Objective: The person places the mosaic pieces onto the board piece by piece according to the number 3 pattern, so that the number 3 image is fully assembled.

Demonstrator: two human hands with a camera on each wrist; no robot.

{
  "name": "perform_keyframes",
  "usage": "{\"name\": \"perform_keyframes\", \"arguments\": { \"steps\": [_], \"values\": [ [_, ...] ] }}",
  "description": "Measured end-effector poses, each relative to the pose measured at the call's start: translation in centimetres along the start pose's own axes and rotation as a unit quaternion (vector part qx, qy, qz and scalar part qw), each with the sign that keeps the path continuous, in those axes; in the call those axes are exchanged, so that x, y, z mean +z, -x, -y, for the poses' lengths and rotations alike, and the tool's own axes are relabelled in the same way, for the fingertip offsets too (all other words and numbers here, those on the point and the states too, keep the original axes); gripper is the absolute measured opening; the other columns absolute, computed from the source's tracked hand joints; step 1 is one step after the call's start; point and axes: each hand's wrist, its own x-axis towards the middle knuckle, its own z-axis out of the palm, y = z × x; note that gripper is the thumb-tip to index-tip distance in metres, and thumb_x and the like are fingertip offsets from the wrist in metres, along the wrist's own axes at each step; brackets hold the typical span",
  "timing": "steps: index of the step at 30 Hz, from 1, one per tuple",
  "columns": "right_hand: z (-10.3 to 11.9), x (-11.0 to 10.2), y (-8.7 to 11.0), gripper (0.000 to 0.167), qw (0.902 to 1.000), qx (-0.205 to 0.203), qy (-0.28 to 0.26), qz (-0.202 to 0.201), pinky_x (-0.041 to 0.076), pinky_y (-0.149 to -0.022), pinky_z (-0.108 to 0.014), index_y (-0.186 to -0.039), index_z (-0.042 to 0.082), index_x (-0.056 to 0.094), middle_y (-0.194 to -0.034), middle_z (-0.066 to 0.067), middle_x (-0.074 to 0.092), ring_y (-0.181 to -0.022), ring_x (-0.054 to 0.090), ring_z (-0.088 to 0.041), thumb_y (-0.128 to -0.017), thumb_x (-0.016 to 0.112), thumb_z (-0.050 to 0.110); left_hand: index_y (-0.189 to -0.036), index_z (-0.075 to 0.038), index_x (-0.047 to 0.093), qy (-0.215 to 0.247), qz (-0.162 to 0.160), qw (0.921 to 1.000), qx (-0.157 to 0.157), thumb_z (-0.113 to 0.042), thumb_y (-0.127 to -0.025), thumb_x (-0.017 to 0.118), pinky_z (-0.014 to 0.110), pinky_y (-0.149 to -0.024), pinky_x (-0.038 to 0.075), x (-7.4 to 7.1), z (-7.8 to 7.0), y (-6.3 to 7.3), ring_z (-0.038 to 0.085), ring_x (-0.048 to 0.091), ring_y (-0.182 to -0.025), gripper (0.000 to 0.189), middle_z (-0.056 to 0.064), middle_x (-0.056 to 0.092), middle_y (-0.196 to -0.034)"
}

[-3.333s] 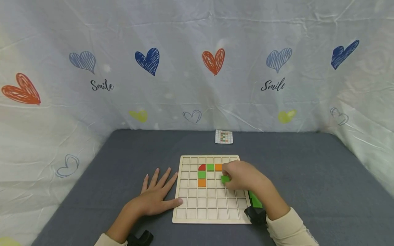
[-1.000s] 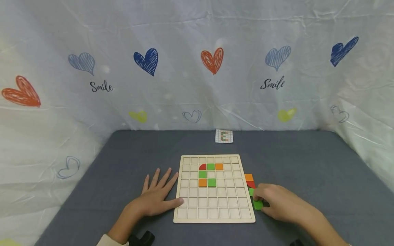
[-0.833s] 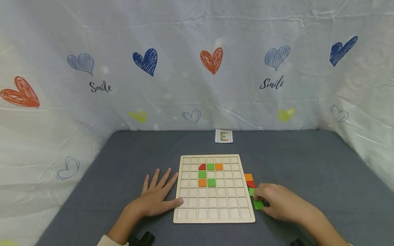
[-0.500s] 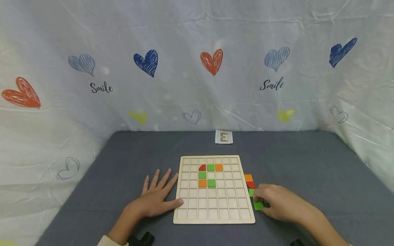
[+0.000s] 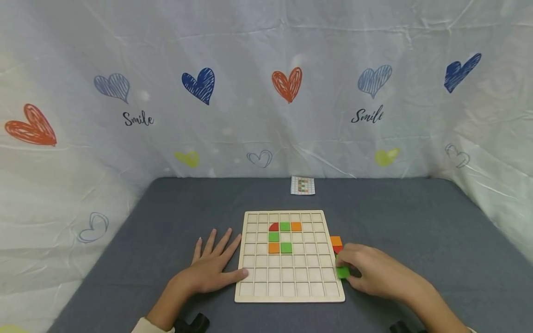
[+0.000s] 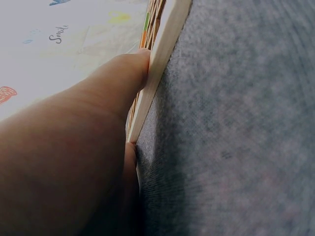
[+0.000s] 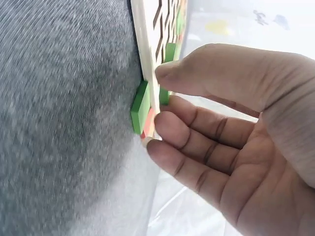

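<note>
A pale wooden grid board (image 5: 310,289) lies mid-table. In its cells sit a red quarter-round tile (image 5: 274,227), several green tiles (image 5: 286,248) and orange tiles (image 5: 296,226). My left hand (image 5: 208,270) lies flat with spread fingers at the board's left edge, its thumb on the rim. At the right edge, my right hand (image 5: 372,270) pinches a green square tile (image 5: 343,272) between thumb and fingers; the right wrist view shows this green tile (image 7: 170,51) partly behind the thumb. Close below the fingers, another green tile (image 7: 141,108) leans near the board's side.
Beside the board's right edge lie an orange tile (image 5: 336,241) and a red tile (image 5: 337,249), partly covered by my right fingers. A small printed pattern card (image 5: 303,185) lies at the back of the grey table (image 5: 200,199). A white curtain with hearts hangs behind.
My right hand has set a green tile beside the orange one on the board, then gone right to the loose tiles. It now lifts a green tile leftward; the left hand stays put.
</note>
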Motion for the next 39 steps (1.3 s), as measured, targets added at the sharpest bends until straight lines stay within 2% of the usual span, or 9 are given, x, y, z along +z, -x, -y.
{"name": "perform_keyframes", "arguments": {
  "steps": [6,11,17,24,31,36,39],
  "values": [
    [0.8,0.2,-1.0,0.027,0.9999,-0.011,0.010,-0.003,0.048,-0.067,-0.025,-0.095,0.019,0.069,-0.093,0.014,0.055,-0.079,0.051,-0.004,-0.079,0.076,-0.001,-0.162,-0.029,0.017,-0.003,-0.005,1.0000,-0.003,-0.083,-0.085,0.046,0.064,-0.111,-0.016,0.4,0.4,-0.2,0.035,-0.017,-0.150,0.098,-0.002,0.000,-0.167],
    [1.4,0.5,-2.3,0.028,0.9992,-0.035,0.015,-0.012,0.048,-0.068,-0.024,-0.094,0.020,0.069,-0.095,0.013,0.057,-0.082,0.053,-0.006,-0.078,0.074,-0.003,-0.162,-0.026,0.019,0.004,-0.002,1.0000,0.004,-0.079,-0.088,0.049,0.065,-0.110,-0.017,0.1,0.1,0.1,0.037,-0.016,-0.150,0.096,0.003,0.002,-0.168],
    [2.0,1.0,-4.0,0.027,0.9976,-0.062,0.024,-0.021,0.049,-0.075,-0.029,-0.092,0.019,0.071,-0.092,0.013,0.057,-0.082,0.054,-0.006,-0.077,0.072,-0.004,-0.162,-0.030,0.015,0.003,-0.004,1.0000,0.000,-0.082,-0.087,0.046,0.063,-0.111,-0.017,0.2,0.3,-0.2,0.035,-0.017,-0.150,0.096,-0.001,0.000,-0.167],
    [2.9,1.8,-5.5,0.027,0.9974,-0.071,-0.008,-0.008,0.048,-0.069,-0.021,-0.093,0.013,0.073,-0.092,0.008,0.060,-0.081,0.056,-0.007,-0.077,0.067,-0.007,-0.162,-0.032,0.014,-0.006,0.001,1.0000,0.000,-0.084,-0.086,0.045,0.062,-0.111,-0.018,0.5,0.4,-0.5,0.032,-0.019,-0.149,0.097,-0.004,-0.003,-0.166],
    [3.9,2.7,-7.2,0.022,0.9967,-0.081,0.006,-0.001,0.049,-0.070,-0.021,-0.092,0.012,0.074,-0.090,0.007,0.060,-0.081,0.054,-0.004,-0.079,0.070,-0.006,-0.162,-0.030,0.015,-0.004,-0.002,1.0000,-0.002,-0.082,-0.086,0.046,0.062,-0.111,-0.018,0.1,0.2,-0.3,0.034,-0.018,-0.150,0.097,-0.001,-0.001,-0.167],
    [4.6,3.5,-8.2,0.020,0.9963,-0.083,0.022,-0.009,0.052,-0.073,-0.024,-0.093,0.011,0.075,-0.090,0.005,0.062,-0.083,0.058,-0.006,-0.080,0.073,-0.005,-0.162,-0.031,0.015,-0.011,-0.002,0.9999,-0.004,-0.084,-0.085,0.044,0.062,-0.111,-0.017,0.2,0.2,-0.2,0.033,-0.018,-0.150,0.098,-0.003,-0.002,-0.166],
    [5.1,3.8,-8.8,0.021,0.9962,-0.079,0.036,-0.009,0.050,-0.069,-0.023,-0.090,0.012,0.074,-0.084,0.007,0.058,-0.077,0.054,-0.007,-0.078,0.072,-0.005,-0.162,-0.030,0.016,-0.003,0.000,1.0000,-0.003,-0.082,-0.086,0.046,0.063,-0.111,-0.018,0.2,0.2,-0.1,0.034,-0.017,-0.150,0.097,-0.001,0.000,-0.167]
  ]
}}
